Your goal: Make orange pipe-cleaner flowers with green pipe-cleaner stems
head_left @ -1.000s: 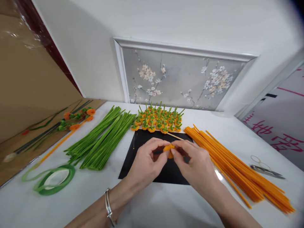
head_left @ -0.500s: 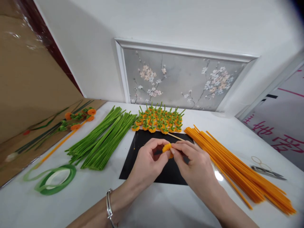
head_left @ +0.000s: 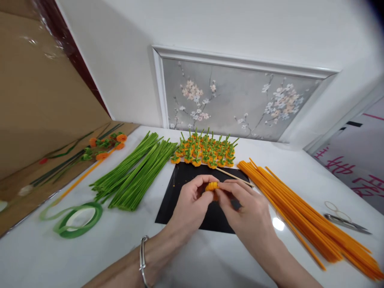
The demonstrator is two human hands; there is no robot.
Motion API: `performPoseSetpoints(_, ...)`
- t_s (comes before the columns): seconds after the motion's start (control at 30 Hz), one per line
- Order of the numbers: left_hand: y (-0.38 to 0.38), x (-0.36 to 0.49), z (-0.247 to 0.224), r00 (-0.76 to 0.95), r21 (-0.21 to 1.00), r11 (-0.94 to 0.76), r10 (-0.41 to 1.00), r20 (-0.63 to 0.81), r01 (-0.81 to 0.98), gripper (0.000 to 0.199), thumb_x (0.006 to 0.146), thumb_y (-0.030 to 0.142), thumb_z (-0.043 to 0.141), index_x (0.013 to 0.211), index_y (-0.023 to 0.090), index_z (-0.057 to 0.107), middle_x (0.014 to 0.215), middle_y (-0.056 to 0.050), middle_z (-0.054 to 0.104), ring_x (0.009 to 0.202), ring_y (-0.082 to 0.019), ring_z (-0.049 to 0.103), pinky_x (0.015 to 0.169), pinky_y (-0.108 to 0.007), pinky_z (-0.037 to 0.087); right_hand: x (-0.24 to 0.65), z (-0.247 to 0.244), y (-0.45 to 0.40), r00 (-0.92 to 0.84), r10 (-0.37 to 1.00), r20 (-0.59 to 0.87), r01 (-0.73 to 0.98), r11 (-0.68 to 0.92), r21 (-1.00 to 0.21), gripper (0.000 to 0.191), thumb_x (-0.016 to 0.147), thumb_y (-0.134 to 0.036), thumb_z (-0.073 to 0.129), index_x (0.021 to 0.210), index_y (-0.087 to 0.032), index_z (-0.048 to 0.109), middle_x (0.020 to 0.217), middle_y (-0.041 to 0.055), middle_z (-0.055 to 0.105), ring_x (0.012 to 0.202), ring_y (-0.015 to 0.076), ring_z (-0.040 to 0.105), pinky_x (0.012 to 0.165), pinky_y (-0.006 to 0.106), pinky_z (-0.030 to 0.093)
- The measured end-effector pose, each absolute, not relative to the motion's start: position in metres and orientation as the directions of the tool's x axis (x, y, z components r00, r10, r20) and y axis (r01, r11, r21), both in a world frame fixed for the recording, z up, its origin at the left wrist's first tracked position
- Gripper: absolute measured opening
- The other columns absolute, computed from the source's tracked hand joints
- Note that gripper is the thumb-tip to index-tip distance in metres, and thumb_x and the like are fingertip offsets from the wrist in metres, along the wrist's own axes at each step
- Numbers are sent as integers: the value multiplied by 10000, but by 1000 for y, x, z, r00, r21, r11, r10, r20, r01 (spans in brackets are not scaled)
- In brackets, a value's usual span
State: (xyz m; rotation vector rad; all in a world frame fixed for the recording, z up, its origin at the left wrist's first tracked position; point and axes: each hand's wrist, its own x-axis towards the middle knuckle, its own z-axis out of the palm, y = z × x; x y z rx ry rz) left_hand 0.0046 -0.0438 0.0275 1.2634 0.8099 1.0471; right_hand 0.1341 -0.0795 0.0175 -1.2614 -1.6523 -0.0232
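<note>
Between the fingertips of both hands is a small orange pipe-cleaner flower (head_left: 211,186), partly hidden by the fingers. My left hand (head_left: 193,204) pinches it from the left with thumb and forefinger. From the right, my right hand (head_left: 244,202) pinches its other side. Both hands hover over a black mat (head_left: 171,204). A thin wooden stick (head_left: 232,176) lies across the mat's far right part. Beyond the mat stand rows of orange flowers with green stems (head_left: 207,150), heads down.
Green pipe cleaners (head_left: 135,176) lie at left, beside a roll of green tape (head_left: 94,220). Orange pipe cleaners (head_left: 300,216) and scissors (head_left: 348,224) lie at right. Finished-looking orange flowers (head_left: 102,156) rest on cardboard (head_left: 18,212) at far left. A wall with a framed panel (head_left: 222,104) bounds the back.
The orange flower has turned slightly between my fingers and shows more of its looped edge. Both hands keep their pinch. The whole view has shifted a little.
</note>
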Motion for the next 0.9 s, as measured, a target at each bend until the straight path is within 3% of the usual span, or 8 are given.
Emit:
performPoseSetpoints(0.13,-39,2,26,448,983,-31,887,109,-179,285,755,132,626,1039,155,638,1039,-62,642,977,-183,602,875,-288,477,145,18,-76,115,819,563,647,368,-667,155,868,-200,551,949,-200,682,879,46,702,765,156,673,671,246,571)
performPoseSetpoints(0.23,-34,1,22,487,981,-67,861,148,-181,376,731,130,672,1102,173,629,1155,-81,597,1060,-218,594,923,-336,481,154,18,-75,93,847,523,615,364,-699,240,900,-225,506,1099,-201,639,938,57,697,752,157,678,663,262,584)
performPoseSetpoints(0.3,-31,0,21,469,981,-90,869,161,-170,358,732,132,673,1086,174,639,1144,-80,600,1043,-217,603,931,-355,481,160,20,-75,29,829,558,621,423,-660,266,909,-187,468,1127,-211,618,989,66,673,729,145,667,624,252,583)
performPoseSetpoints(0.4,-30,-3,25,467,986,-96,872,150,-137,336,724,137,674,1058,165,653,1088,-78,625,996,-210,610,921,-363,476,167,25,-76,-131,756,642,668,546,-506,306,900,-103,420,1066,-238,639,1109,82,602,794,143,641,663,264,572)
performPoseSetpoints(0.57,-29,-10,37,596,993,-85,794,120,-86,284,745,118,604,1012,167,687,1049,-71,648,973,-215,594,864,-341,469,174,26,-76,-332,736,590,706,609,-362,345,892,-53,415,1052,-261,639,1222,91,510,886,151,601,775,319,551)
performPoseSetpoints(0.7,-25,-16,38,713,998,-51,699,62,-37,352,684,42,510,944,175,707,904,-34,669,870,-189,592,778,-298,461,175,26,-75,-396,726,563,680,644,-352,284,887,-78,459,1046,-240,629,1166,97,535,906,160,597,764,312,549)
performPoseSetpoints(0.9,-25,-15,31,743,996,41,669,27,-74,456,665,52,495,1063,183,675,982,-51,667,952,-204,580,855,-331,435,172,31,-76,-467,697,545,694,670,-262,212,868,-92,485,948,-213,640,1047,80,546,829,154,572,675,271,515)
